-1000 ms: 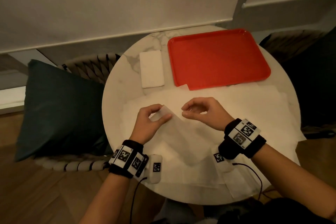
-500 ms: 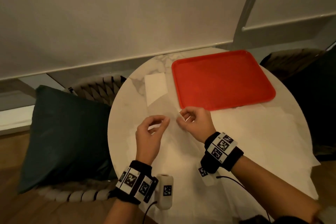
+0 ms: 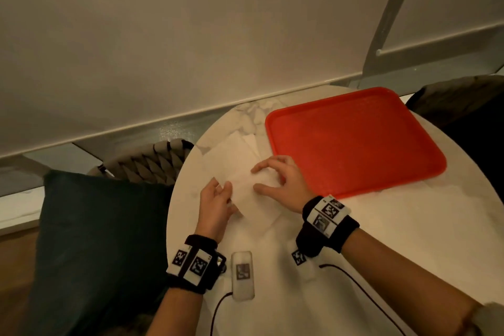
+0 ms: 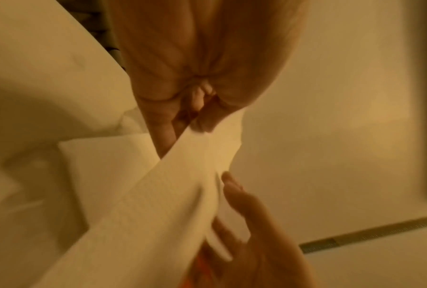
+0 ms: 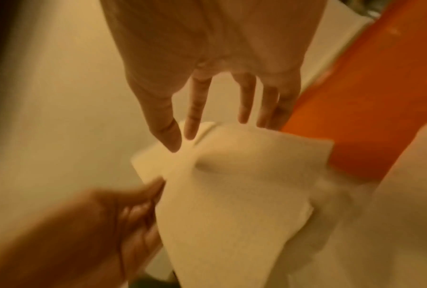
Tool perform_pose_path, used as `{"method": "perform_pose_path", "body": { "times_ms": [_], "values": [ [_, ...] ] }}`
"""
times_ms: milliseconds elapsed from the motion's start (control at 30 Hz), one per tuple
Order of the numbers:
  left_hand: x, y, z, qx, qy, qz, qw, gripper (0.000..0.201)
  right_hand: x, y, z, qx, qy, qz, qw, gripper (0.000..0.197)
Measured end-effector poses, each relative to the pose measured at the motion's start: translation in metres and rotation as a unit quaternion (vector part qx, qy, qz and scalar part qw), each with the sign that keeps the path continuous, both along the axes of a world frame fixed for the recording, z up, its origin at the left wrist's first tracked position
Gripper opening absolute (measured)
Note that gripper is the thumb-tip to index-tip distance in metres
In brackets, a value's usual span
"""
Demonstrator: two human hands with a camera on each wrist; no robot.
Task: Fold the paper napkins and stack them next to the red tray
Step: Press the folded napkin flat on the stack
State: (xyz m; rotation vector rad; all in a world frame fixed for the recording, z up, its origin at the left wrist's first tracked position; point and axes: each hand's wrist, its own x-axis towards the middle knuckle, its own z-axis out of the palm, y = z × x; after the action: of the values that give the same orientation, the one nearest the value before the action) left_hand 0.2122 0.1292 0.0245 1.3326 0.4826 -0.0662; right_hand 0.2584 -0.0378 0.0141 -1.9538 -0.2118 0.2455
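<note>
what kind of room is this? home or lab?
Probably a home or café corner, not a lab: a small round marble table against a plain wall, a woven chair with a dark cushion, and a red tray with paper napkins beside it.

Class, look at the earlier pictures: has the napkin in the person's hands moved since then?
Yes. The napkin has travelled away from the person, toward the red tray's left edge, where it now overlaps the folded pile.

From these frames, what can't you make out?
- Head view: how many folded napkins are in the stack; the held napkin covers it.
- Left wrist: whether the left hand's fingers pinch the napkin; blurred.
- Right wrist: the red tray is cut off by the frame edge.
</note>
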Motion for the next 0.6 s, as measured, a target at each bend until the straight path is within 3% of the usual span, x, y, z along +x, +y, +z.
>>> {"method": "perform_pose_path", "body": {
  "times_ms": [133, 267, 367, 500, 600],
  "values": [
    [0.044, 0.018, -0.007, 0.011, 0.023, -0.056, 0.998, 0.031, 0.036, 0.004, -0.005, 0.136, 0.091, 0.039, 0.986, 0.039],
    [0.081, 0.032, -0.025, 0.137, 0.021, -0.051, 0.989, 0.051, 0.071, 0.018, -0.023, 0.07, 0.106, 0.016, 0.992, 0.047],
    [0.095, 0.04, -0.04, 0.262, -0.02, -0.065, 0.963, 0.07, 0.086, 0.025, -0.039, 0.03, 0.122, 0.001, 0.992, 0.052],
    [0.104, 0.043, -0.058, 0.38, -0.047, -0.09, 0.919, 0.041, 0.096, 0.032, -0.06, -0.037, 0.106, -0.006, 0.994, 0.06],
    [0.106, 0.042, -0.071, 0.415, -0.055, -0.101, 0.902, 0.037, 0.099, 0.038, -0.072, -0.081, 0.09, -0.004, 0.993, 0.066]
  ]
}}
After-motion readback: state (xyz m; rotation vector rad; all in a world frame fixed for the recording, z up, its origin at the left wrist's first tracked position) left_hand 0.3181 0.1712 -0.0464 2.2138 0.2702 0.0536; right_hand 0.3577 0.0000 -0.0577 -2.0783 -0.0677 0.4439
